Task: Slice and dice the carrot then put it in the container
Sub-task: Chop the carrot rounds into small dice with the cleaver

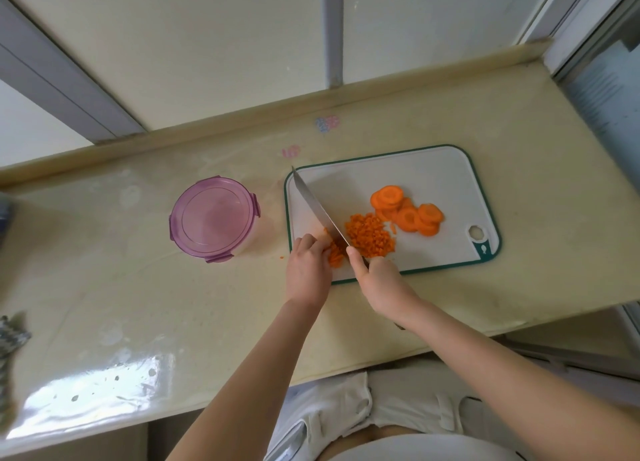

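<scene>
Right hand [379,280] grips the long steel knife [318,211], left hand [306,263] pinching orange carrot strips [336,255] just beside it, so one slip could nick that hand!

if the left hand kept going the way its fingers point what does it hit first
Likely the carrot pieces the left hand holds down, then the knife blade right behind them, though depth is unclear.

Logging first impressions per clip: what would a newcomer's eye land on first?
The white cutting board bears an orange diced carrot pile mid-board, round slices to its right. The right hand holds a knife at the board's left side, beside the left hand holding carrot pieces. A purple-lidded container stands further left.
</scene>
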### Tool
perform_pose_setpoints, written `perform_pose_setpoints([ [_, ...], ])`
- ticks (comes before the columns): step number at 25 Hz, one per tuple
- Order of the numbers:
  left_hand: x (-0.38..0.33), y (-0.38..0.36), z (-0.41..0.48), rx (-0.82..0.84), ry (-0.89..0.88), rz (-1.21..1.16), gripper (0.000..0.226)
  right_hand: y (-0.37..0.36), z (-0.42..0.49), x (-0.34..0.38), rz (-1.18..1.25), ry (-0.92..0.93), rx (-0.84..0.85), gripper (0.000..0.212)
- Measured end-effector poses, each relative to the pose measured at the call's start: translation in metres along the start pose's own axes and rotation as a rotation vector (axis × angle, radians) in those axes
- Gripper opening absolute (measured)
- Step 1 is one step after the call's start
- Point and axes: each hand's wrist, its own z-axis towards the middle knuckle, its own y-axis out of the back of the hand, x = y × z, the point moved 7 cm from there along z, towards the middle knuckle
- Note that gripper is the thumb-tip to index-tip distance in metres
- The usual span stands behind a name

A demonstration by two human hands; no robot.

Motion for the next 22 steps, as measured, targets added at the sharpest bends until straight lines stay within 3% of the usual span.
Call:
perform_pose_setpoints([
  [7,-0.004,0.007,-0.009,0.139,-0.03,-0.08,0.033,0.001,0.008,-0.018,0.323,-0.104,0.046,0.056],
  [15,0.006,0.004,-0.007,0.137,0.054,-0.073,0.046,0.021,0.002,-0.011,0.293,-0.091,0.018,0.058],
  [22,0.002,0.005,-0.003,0.079,-0.017,-0.025,0.032,0.012,-0.009,-0.006,0.228,-0.096,0.071,0.058],
])
